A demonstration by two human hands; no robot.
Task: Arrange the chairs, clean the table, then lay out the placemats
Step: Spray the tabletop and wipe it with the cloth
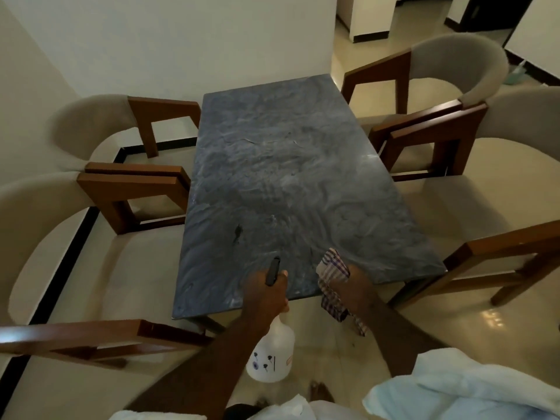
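A dark grey marbled table (281,177) stretches away from me, with a small dark smear (237,232) near its front left. My left hand (266,294) grips a white spray bottle (272,350) by its black trigger head, held over the table's near edge. My right hand (353,287) grips a checked cloth (331,283) at the table's front right edge; part of the cloth hangs below the tabletop. Two beige chairs with wooden arms stand on the left (100,137) (54,237) and two on the right (448,68) (500,177).
A white wall (181,40) closes off the table's far end and left side. Glossy beige floor tiles (454,313) lie to the right, and a passage opens at the back right. My white clothing fills the bottom right corner.
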